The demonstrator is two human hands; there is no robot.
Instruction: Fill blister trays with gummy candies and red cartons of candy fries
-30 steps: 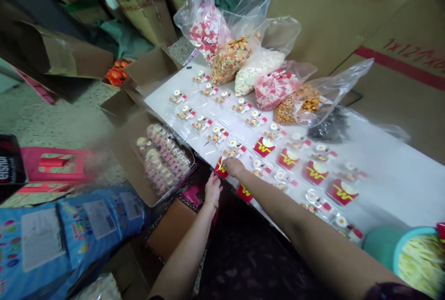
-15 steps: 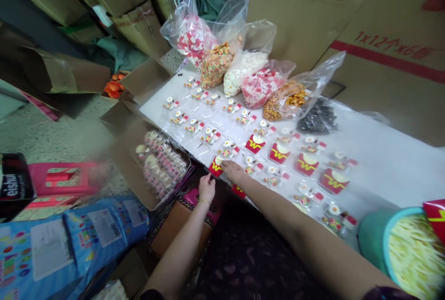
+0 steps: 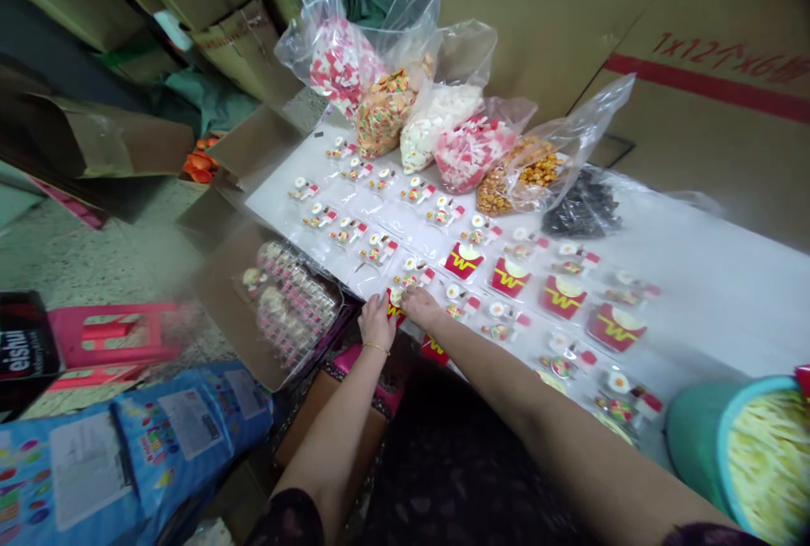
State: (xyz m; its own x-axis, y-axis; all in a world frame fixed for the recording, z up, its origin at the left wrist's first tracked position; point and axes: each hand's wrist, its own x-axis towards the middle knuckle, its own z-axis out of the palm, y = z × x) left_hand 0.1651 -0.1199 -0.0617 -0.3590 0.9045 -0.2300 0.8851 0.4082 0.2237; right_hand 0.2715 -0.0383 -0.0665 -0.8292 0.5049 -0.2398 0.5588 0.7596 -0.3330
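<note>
Near the table's front edge, my left hand [image 3: 377, 325] grips the left side of a small red toy fries carton [image 3: 395, 306] with a yellow mark. My right hand [image 3: 420, 308] is at its right side, fingers curled onto its top; the fingertips are partly hidden. Just beyond lies a clear tray [image 3: 413, 273] with small toy food pieces. Several like trays stand in rows, each with a white and yellow egg piece and a red and white piece. More red cartons [image 3: 464, 261] lie to the right. Another carton [image 3: 435, 349] is partly covered by my right forearm.
Clear bags of small pieces [image 3: 472, 149] line the white table's [image 3: 715, 293] back edge, beside a dark bag [image 3: 585, 207]. A teal bucket [image 3: 696, 436] of pale fries pieces stands at right. An open box [image 3: 221, 310] of packed trays sits left, blue packages [image 3: 183, 428] below it.
My left hand has moved up and right onto the left side of the carton. My right hand stays by it, its fingers now more curled. The view has shifted slightly.
</note>
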